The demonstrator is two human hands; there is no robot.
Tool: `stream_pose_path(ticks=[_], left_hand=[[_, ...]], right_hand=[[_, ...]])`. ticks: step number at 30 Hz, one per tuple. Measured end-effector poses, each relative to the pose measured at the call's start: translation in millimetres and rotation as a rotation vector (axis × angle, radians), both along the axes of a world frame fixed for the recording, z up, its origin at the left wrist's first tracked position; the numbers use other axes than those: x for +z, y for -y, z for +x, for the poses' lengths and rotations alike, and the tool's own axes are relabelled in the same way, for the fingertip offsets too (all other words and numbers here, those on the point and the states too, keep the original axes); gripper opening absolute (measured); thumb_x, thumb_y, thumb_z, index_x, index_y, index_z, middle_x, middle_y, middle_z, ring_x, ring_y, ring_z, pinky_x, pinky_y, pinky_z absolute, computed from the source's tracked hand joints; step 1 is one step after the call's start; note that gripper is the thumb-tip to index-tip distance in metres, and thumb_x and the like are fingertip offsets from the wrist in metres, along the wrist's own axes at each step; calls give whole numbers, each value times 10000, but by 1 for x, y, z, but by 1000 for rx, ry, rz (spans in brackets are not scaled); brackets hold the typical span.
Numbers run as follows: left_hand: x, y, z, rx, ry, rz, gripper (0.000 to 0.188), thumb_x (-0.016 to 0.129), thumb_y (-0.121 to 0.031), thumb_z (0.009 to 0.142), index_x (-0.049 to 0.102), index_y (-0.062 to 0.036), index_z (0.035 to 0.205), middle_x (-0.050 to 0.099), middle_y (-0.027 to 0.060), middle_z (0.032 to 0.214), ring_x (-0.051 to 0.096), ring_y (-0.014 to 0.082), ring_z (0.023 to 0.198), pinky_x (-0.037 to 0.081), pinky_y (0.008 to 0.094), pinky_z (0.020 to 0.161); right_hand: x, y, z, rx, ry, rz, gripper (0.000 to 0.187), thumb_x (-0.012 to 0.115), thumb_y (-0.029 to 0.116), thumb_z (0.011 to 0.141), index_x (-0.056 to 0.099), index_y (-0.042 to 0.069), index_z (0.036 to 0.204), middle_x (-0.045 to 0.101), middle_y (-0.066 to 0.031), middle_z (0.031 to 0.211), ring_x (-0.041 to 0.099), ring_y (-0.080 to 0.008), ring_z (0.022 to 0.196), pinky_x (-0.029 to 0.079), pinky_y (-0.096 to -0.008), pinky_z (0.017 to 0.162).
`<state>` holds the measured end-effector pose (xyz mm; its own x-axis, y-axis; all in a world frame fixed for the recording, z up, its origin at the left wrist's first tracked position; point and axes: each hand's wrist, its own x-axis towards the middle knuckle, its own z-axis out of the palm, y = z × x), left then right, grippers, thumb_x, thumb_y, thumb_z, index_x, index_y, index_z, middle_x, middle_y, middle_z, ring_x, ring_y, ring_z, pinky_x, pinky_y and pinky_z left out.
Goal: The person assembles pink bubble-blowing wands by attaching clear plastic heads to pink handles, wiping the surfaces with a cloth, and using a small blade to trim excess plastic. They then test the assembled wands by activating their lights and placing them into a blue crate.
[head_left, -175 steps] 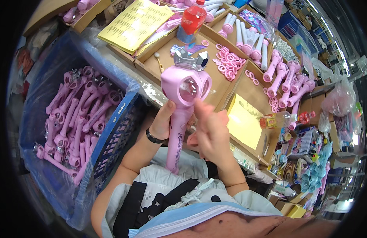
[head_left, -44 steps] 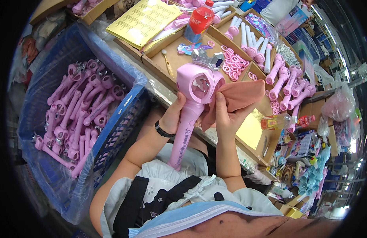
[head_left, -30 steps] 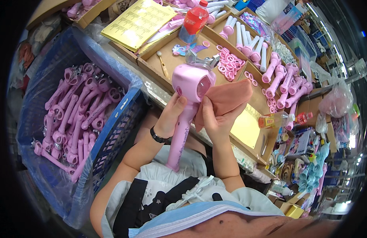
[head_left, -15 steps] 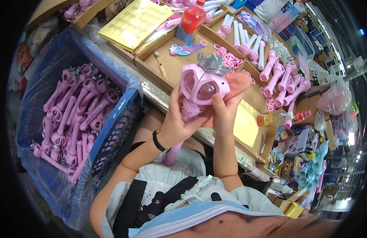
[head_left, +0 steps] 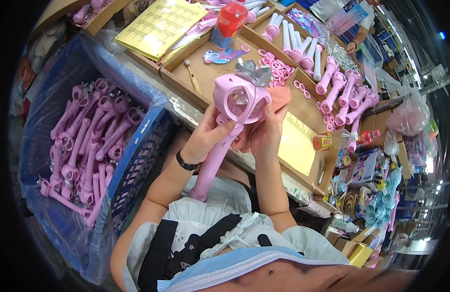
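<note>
In front of my body I hold a pink toy wand (head_left: 212, 168) with a round windowed head and a silver crown (head_left: 254, 73) on top. My left hand (head_left: 204, 135) is closed around its neck, thumb lying just under the head. On the other side my right hand (head_left: 267, 137) pinches a coral-orange cloth (head_left: 281, 97) against the head, its thumb by the rim. Part of the cloth is hidden behind the wand. The handle slants down to my lap.
At my left stands a blue basket (head_left: 137, 141) lined with plastic, full of similar wands. Cardboard trays on the table hold a toothbrush (head_left: 192, 76), pink rings (head_left: 278, 68), a red-labelled bottle (head_left: 229, 24) and more wands (head_left: 337, 90). A yellow sheet (head_left: 297, 146) lies right of my hands.
The wand has turned in my hands, so its head faces another way and the long handle shows. Both hands have shifted slightly left; the left thumb now lies across the neck.
</note>
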<state>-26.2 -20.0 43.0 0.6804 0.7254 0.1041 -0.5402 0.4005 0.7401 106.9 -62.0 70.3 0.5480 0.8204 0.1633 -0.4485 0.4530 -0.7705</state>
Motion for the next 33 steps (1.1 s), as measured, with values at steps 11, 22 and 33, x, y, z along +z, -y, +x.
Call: stream_pose_path(ticks=[11,22,33], left_hand=[[1,0,0,41,-66,14,587,624,-136,873,294,-34,1349,449,67,1244,455,132,1142,382,279,952],[-3,-7,-2,225,-187,177,686,658,-116,841,237,-4,1371,418,97,1289,428,157,1176,344,297,998],[-15,-7,-15,588,-439,653,904,789,-121,701,213,7,1386,481,190,1248,509,236,1140,421,334,937]], right_hand=[[-10,-3,0,-227,374,-40,572,498,77,913,152,53,1367,407,-151,1303,436,-209,1188,335,-356,1017],[-9,5,-12,-352,633,3,634,446,34,914,47,57,1406,411,-231,1302,476,-265,1165,360,-383,1011],[6,-74,45,-532,799,26,503,413,124,950,190,-2,1383,373,-170,1352,375,-242,1261,280,-341,1052]])
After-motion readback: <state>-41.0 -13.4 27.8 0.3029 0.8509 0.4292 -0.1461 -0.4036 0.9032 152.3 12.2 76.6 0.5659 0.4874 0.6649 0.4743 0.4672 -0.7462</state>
